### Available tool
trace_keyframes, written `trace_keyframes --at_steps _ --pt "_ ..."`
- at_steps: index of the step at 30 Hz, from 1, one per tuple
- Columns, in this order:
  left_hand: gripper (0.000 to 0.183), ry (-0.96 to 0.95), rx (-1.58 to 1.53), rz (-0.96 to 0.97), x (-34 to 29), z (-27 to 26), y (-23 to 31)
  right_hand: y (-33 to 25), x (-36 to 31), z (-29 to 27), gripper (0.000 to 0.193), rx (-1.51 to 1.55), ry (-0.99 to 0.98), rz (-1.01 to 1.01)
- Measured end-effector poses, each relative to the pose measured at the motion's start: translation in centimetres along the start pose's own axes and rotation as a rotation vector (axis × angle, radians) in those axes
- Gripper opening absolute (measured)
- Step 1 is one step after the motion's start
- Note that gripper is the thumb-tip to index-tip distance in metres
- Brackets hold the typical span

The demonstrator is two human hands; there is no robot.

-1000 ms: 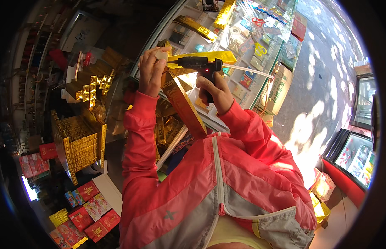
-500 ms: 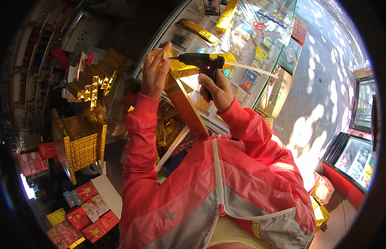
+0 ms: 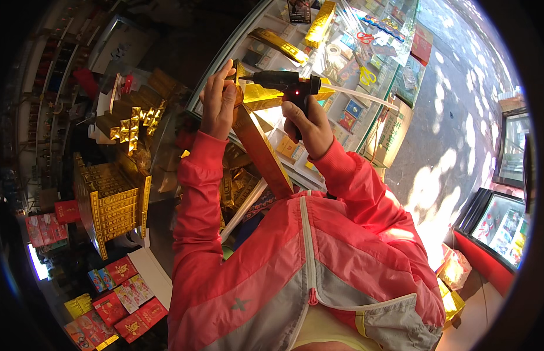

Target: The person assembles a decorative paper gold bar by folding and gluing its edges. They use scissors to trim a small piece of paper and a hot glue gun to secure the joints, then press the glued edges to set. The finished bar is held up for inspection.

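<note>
My right hand (image 3: 310,124) is wrapped round the handle of a black glue gun (image 3: 277,81), on which a small red light glows. A long whitish glue stick (image 3: 359,96) juts from its back end. The nozzle points left, at or close to a gold cardboard piece (image 3: 239,71) pinched in my left hand (image 3: 218,104). I cannot tell whether nozzle and card touch. From below my left fingers a long gold cardboard bar (image 3: 263,153) slants down to my jacket. Another gold bar (image 3: 263,98) lies behind the gun, partly hidden by it.
Under my hands is a glass display counter (image 3: 348,131) with small boxes inside. On it lie gold bars (image 3: 320,24), yellow scissors (image 3: 367,75) and red scissors (image 3: 365,38). A stacked gold cardboard structure (image 3: 114,202) stands left, with red packets (image 3: 113,307) lower down.
The glue gun has tilted a little, its back end shifting slightly right and up. My left fingers have moved slightly, turning the gold card at the nozzle.
</note>
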State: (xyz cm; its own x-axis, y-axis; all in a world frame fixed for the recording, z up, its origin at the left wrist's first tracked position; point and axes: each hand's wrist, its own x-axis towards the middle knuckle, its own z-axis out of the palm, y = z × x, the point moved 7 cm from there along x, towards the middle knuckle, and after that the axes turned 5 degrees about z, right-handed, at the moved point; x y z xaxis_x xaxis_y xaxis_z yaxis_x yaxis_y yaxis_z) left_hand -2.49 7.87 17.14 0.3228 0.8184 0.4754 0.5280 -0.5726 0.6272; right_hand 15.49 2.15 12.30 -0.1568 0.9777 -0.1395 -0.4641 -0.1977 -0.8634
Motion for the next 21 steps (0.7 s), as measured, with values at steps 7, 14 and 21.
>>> trace_keyframes --at_steps 7,14,21 --pt "0.048 0.008 0.011 -0.001 -0.2 0.0 0.0 1.0 0.1 -0.4 0.027 0.018 -0.030 0.039" --pt "0.045 0.035 0.000 0.024 0.0 -0.1 -0.3 2.4 -0.9 -0.6 0.027 0.023 -0.040 0.074" --pt "0.044 0.047 0.015 0.036 -0.1 -0.1 -0.3 3.1 -1.1 -0.7 0.028 0.010 -0.035 0.091"
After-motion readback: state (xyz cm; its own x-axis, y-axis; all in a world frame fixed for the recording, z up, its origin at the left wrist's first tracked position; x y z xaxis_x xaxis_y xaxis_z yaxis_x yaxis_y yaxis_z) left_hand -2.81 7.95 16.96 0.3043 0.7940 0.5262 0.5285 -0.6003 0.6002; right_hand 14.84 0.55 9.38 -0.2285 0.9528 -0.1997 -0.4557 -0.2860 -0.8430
